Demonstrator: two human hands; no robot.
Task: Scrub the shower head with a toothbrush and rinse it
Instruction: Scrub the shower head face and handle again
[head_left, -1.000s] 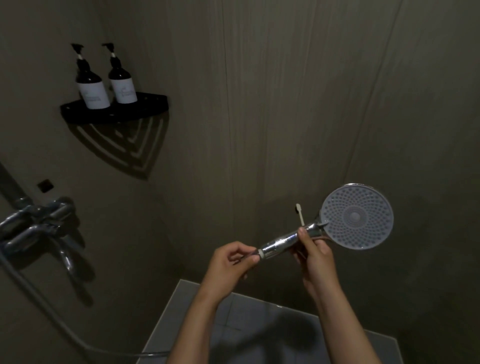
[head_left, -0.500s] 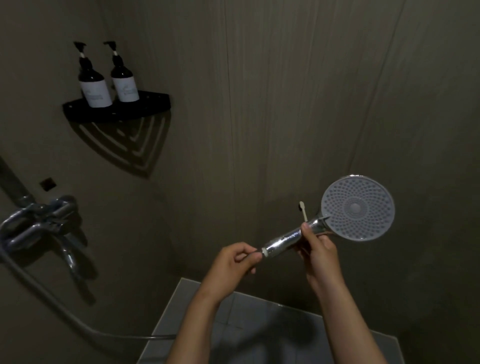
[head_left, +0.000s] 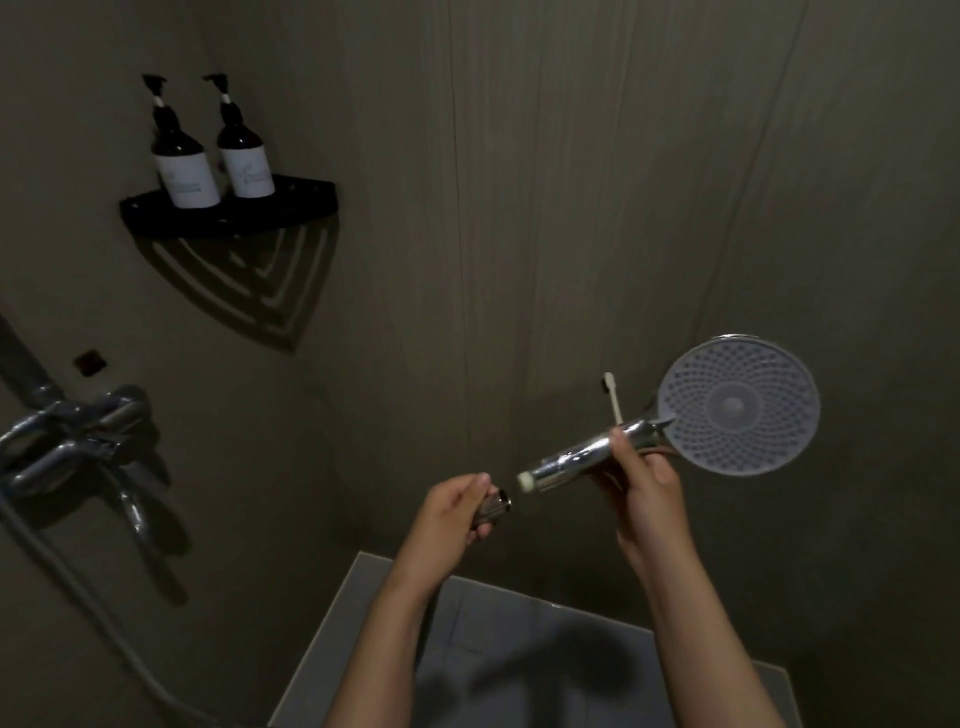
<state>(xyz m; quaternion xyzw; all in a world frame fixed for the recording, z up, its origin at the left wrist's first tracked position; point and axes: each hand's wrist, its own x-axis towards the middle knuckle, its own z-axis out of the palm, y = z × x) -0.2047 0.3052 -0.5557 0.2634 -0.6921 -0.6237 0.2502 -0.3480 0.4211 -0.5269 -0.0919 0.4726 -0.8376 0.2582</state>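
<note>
The chrome shower head (head_left: 737, 408) has a round grey spray face turned toward me at the right. My right hand (head_left: 647, 480) grips its chrome handle just below the face, and together with it a white toothbrush (head_left: 613, 397) that sticks up behind the handle. The handle's white threaded end (head_left: 525, 481) is bare. A small gap to its left, my left hand (head_left: 457, 514) grips the chrome hose nut (head_left: 493, 510), which is detached from the handle. The hose behind my left hand is hidden.
A chrome mixer tap (head_left: 67, 441) is fixed to the left wall, with a hose (head_left: 78, 587) hanging down from it. A black corner shelf (head_left: 228, 210) holds two dark pump bottles (head_left: 184, 166). Grey floor tiles (head_left: 519, 649) lie below my arms.
The hose nut has come off the handle's end; my left hand has drawn it slightly down and left. The right hand has lifted the shower head a little.
</note>
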